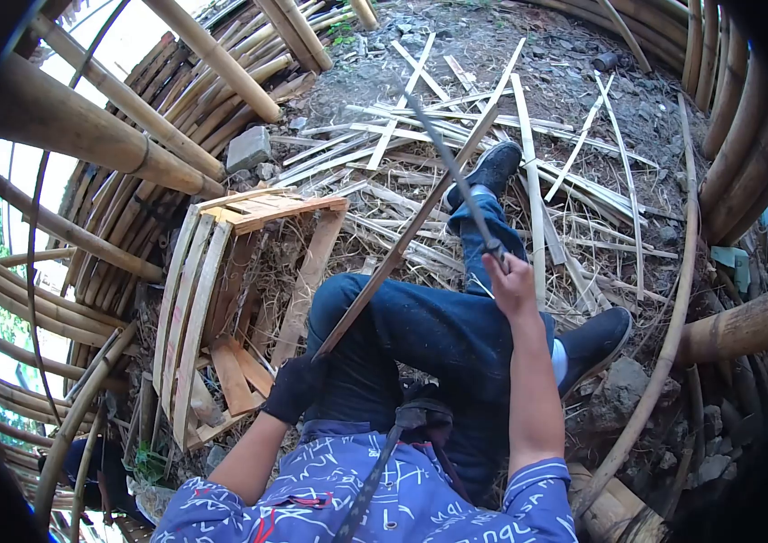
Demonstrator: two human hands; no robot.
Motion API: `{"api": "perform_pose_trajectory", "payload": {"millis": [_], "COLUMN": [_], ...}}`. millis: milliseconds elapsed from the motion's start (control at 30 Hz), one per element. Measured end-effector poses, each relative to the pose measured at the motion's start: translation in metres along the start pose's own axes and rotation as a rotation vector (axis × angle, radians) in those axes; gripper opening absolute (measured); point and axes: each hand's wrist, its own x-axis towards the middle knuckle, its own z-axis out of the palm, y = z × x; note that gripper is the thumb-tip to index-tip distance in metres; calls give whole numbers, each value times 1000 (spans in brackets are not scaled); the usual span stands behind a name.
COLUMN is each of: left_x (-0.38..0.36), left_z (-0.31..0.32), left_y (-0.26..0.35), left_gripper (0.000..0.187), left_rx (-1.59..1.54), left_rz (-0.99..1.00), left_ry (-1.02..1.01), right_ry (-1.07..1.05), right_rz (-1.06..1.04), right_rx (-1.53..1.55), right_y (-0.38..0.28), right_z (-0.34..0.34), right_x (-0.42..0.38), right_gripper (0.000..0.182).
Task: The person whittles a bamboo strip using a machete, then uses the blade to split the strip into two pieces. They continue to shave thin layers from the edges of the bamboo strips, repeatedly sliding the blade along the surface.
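Observation:
My left hand (295, 387), in a black glove, is closed on the lower end of a long bamboo strip (393, 256). The strip slants up and right across my bent knee, past my shoe. My bare right hand (512, 282) grips the handle of a long knife (453, 165). Its dark, narrow blade points up and left, crossing over the strip in this view. Beyond my feet, pale split bamboo strips (438, 118) lie criss-crossed on the ground.
A slatted wooden crate (194, 317) lies on its side to my left, near a concrete block (248, 149). Bamboo poles (67, 118) frame the left side. More thick poles (732, 330) and a rock (624, 394) are at the right. Shavings cover the ground.

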Motion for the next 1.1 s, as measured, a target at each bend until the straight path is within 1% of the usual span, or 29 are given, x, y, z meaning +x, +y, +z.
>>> {"api": "perform_pose_trajectory", "payload": {"millis": [33, 67, 133, 167, 200, 233, 267, 333, 433, 500, 733, 800, 933, 1033, 1100], "left_x": [1, 2, 2, 0, -4, -5, -4, -4, -1, 0, -1, 0, 3, 2, 2], "left_z": [2, 4, 4, 2, 1, 1, 0, 1, 4, 1, 4, 5, 3, 0, 2], "left_y": [-3, -8, -7, -1, 2, 3, 4, 1, -7, -1, -12, -19, -16, -10, -12], "left_gripper": [46, 45, 44, 42, 40, 40, 39, 37, 36, 37, 40, 43, 45, 46, 47], "left_rx": [-2, 20, 44, 39, 36, 42, 36, 27, 52, -9, 21, 31, 57, 29, 44], "left_rz": [5, 20, 29, 9, -15, -26, -13, -5, -2, 1, 38, 92, 110, 110, 81], "left_ry": [1, -1, -2, 22, 44, 45, 51, 60, 38, 26, 46, 50, 39, 43, 34], "right_ry": [-60, -59, -197, -215, -227, -251, -273, -300, -265, -208, -179, -164, -154, -142, -124], "right_rz": [4, 4, -143, -220, -220, -172, -125, -110, -128, -172, -197, -204, -205, -210, -267], "right_rx": [-5, -6, -164, -320, -311, -307, -304, -321, -330, -351, -391, -396, -413, -394, -361], "right_y": [-4, -10, -18, -18, -20, -24, -28, -29, -26, -23, -21, -22, -24, -25, -25], "right_z": [-1, 0, 4, 7, 10, 9, 9, 9, 9, 8, 13, 12, 12, 15, 15], "right_x": [-6, -12, -20, -19, -18, -16, -13, -10, -10, -10, -10, -11, -13, -16, -19], "right_gripper": [61, 61, 60, 59, 59, 59, 59, 60, 60, 60, 60, 60, 60, 57, 53]}}
